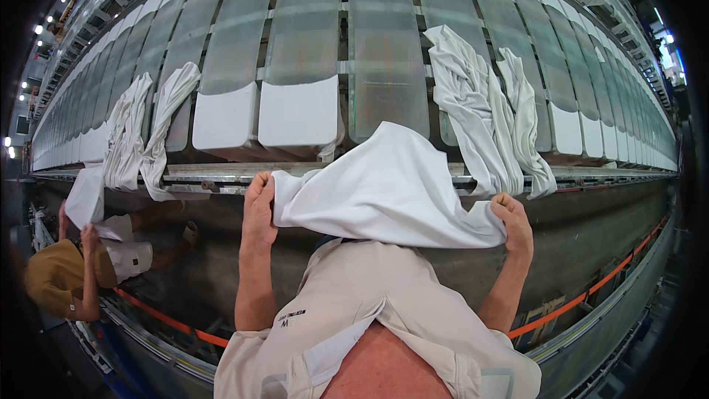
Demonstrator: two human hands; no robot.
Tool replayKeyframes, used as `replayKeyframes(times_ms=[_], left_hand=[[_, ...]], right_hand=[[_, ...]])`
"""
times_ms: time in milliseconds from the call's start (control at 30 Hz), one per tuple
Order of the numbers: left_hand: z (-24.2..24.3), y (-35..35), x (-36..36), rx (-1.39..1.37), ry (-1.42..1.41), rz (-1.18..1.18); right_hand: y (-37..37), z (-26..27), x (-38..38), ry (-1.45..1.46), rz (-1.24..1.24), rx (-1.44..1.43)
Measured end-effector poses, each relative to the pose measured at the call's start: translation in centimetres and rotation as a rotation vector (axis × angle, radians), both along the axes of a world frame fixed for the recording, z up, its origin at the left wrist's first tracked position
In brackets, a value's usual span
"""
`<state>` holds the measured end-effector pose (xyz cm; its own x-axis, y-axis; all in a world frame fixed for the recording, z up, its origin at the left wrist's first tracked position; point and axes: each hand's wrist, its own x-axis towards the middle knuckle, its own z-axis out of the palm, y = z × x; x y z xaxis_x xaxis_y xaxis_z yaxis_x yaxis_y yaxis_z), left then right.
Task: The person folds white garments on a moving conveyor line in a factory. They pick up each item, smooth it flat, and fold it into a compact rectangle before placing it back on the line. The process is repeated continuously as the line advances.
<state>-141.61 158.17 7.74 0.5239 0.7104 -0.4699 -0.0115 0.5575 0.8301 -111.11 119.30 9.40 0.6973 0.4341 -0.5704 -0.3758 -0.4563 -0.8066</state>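
Observation:
A white fabric piece is stretched between my two hands in front of my waist. My left hand pinches one corner, and my right hand grips the opposite corner. The near edge sags between them, while the far part rises to a peak over the near end of a bare glass-like panel. Just left of that panel, white cloth lies smooth over the near end of another panel. Beyond my right hand, crumpled white fabric pieces drape across the panels and over the rail.
A metal rail runs along the panels' near ends. More bunched white fabric hangs at the left. A co-worker there holds a white cloth. An orange bar runs behind me, beside a second line of panels.

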Motion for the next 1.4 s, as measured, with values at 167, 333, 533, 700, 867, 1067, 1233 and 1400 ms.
replayKeyframes(times_ms=[167, 333, 533, 700, 867, 1067, 1233, 1400], left_hand=[[3.1, 0.1, -0.4, 0.051, -0.082, -0.134], [4.0, -0.3, 1.7, 0.087, -0.051, -0.194], [2.9, -2.0, 4.1, 0.060, 0.002, -0.139], [4.5, -2.0, 2.3, 0.173, 0.068, -0.122], [7.6, 3.7, 3.6, 0.420, 0.225, -0.152], [-1.2, 13.7, 16.9, 0.641, 0.352, -0.186], [-9.8, 11.2, 16.4, 0.924, 0.668, 0.122], [-9.2, 4.4, 9.3, 0.945, 0.982, -0.117]], right_hand=[[3.3, -0.8, -1.2, -0.291, 0.392, -0.416], [10.3, -6.0, -3.8, -1.109, 0.300, -0.651], [13.2, -10.3, -3.1, -0.885, 0.308, -0.482], [9.9, -5.6, 0.1, -0.352, 0.147, -0.067], [8.1, 0.1, 3.8, -0.002, -0.228, 0.455], [14.1, -4.3, 13.5, -0.424, -0.215, 0.271], [13.8, -10.2, 15.3, -0.275, -0.165, 0.007], [9.5, -11.0, 12.0, -0.325, 0.014, -0.123]])
